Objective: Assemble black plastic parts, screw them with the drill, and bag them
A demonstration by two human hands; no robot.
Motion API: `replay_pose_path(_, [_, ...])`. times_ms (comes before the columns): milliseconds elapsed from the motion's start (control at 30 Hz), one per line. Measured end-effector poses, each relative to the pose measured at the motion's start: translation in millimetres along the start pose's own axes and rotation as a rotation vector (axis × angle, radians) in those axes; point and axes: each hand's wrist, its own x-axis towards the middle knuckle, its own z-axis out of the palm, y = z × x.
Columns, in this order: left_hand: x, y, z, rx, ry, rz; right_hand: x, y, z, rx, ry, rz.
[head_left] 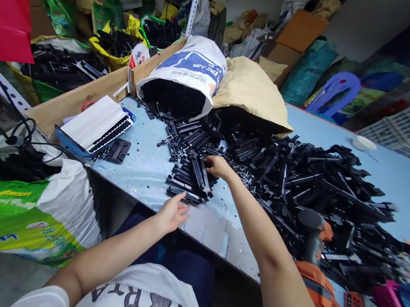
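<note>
A small stack of black plastic strips (190,179) lies on the light blue table (141,164) right in front of me. My left hand (172,213) rests at the near edge of the stack, fingers stretched out and touching the lowest strip. My right hand (217,166) reaches over the far side of the stack, its fingers curled down onto the strips. A large heap of the same black parts (315,192) spreads across the table to the right.
Two sacks, a white one (190,73) and a tan one (251,91), lie open at the back, spilling parts. An orange power drill (316,275) lies at the right. A white tray (95,123) sits to the left, and a green-white bag (15,196) of parts stands below the table.
</note>
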Motion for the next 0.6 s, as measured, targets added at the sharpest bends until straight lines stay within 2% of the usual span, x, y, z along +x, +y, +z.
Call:
replay_pose_path(67, [2,1,3,-0.036,0.028,0.027,-4,4,-6,0.053,-0.032,-0.038])
replay_pose_path(167, [4,0,7,-0.036,0.008,0.06,-11,5,-8,0.286,-0.129,-0.047])
replay_pose_path(267, [8,0,12,-0.046,-0.012,0.095,-12,-3,3,0.642,-0.24,0.009])
replay_pose_path(400, [17,-1,17,-0.07,0.061,0.112,-14,-17,23,0.911,-0.252,0.092])
replay_pose_path(533, [31,-16,14,-0.056,0.067,0.309,-38,-31,36,1.044,-0.365,0.095])
replay_pose_path(600, [35,-27,10,-0.047,0.042,0.408,-55,-39,41,1.08,-0.329,0.074])
